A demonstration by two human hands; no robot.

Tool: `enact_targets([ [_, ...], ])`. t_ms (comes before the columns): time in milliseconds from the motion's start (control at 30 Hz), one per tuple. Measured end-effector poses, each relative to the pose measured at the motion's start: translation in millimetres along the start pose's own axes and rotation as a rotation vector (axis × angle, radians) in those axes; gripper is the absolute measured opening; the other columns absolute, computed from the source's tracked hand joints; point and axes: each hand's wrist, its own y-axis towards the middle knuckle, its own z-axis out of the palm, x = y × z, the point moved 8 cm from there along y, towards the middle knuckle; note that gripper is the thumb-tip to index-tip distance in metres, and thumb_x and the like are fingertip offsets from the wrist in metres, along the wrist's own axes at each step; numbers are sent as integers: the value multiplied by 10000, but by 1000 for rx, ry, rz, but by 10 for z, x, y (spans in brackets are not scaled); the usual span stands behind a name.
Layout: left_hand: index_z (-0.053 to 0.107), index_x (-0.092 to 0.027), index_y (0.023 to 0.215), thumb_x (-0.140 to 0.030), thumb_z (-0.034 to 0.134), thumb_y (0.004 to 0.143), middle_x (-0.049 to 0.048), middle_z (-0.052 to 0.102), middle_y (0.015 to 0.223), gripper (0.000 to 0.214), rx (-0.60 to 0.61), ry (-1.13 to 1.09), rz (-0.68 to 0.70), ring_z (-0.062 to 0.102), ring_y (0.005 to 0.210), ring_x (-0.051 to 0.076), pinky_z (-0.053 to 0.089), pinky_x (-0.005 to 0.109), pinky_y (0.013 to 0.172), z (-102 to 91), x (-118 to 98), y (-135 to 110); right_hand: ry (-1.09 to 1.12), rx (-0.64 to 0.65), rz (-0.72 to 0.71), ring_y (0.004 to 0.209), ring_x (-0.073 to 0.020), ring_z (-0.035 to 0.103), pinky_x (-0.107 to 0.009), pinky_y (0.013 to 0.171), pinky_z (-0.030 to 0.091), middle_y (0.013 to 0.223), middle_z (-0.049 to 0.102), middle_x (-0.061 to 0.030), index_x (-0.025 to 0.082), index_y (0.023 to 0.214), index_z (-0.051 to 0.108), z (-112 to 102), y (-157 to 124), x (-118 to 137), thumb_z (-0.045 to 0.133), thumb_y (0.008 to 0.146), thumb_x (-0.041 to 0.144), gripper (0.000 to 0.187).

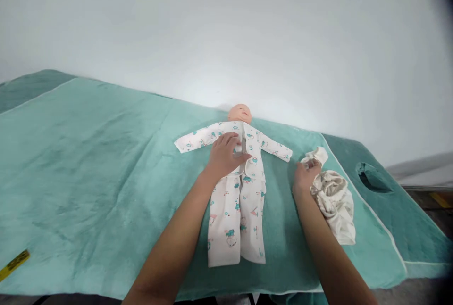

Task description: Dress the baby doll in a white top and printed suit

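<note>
A baby doll lies on its back, dressed in a white printed long-sleeved top and matching trousers. Its sleeves stretch out to both sides. My left hand rests on the front of the top with its fingers spread. Off to the right, my right hand is closed on a small white cloth; its fingertips are partly hidden. Beside that hand lies a crumpled white garment; I cannot tell what kind.
A green sheet covers the padded table, with some wrinkles on the left. The padding has a hole at the right end. A white wall stands behind. A yellow strip with dark print lies at the lower left.
</note>
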Motion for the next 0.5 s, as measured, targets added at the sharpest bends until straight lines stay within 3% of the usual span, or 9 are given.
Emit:
enact_targets([
  [100, 552, -231, 949, -352, 754, 795, 89, 595, 1294, 281, -27, 33, -32, 526, 1256, 282, 433, 454, 1061, -19, -44, -5, 99, 86, -55, 1304, -283, 478, -444, 1033, 461, 1392, 470, -151, 227, 1178, 488, 141, -250, 566, 544, 791, 460, 455],
  [200, 537, -230, 896, -200, 687, 806, 80, 599, 1279, 178, -29, 24, -39, 522, 1263, 268, 423, 444, 1079, -46, -68, -5, 175, 363, -106, 1047, -237, 620, -389, 893, 509, 1121, 637, -92, 241, 1031, 579, 559, -427, 1250, 501, 845, 508, 335],
  [300, 531, -230, 858, -173, 632, 848, 68, 594, 1288, 117, -3, -36, -38, 525, 1267, 256, 435, 440, 1078, -43, -35, -3, 40, 584, -152, 891, -217, 633, -362, 819, 485, 964, 669, -55, 240, 914, 592, 1056, -457, 1703, 496, 863, 542, 321],
  [400, 547, -227, 937, -181, 631, 870, 77, 572, 1310, 117, -29, -97, -66, 525, 1278, 246, 458, 435, 1067, -45, 55, -10, -252, 621, -184, 794, -212, 590, -349, 778, 433, 845, 662, -44, 233, 775, 558, 1443, -347, 1751, 530, 861, 565, 344],
  [500, 557, -219, 960, -217, 627, 898, 98, 555, 1306, 93, -64, -129, -123, 540, 1270, 244, 491, 430, 1035, -45, 134, -17, -319, 600, -191, 724, -191, 532, -316, 717, 378, 745, 634, -26, 229, 706, 535, 1633, -252, 1596, 510, 897, 532, 359],
])
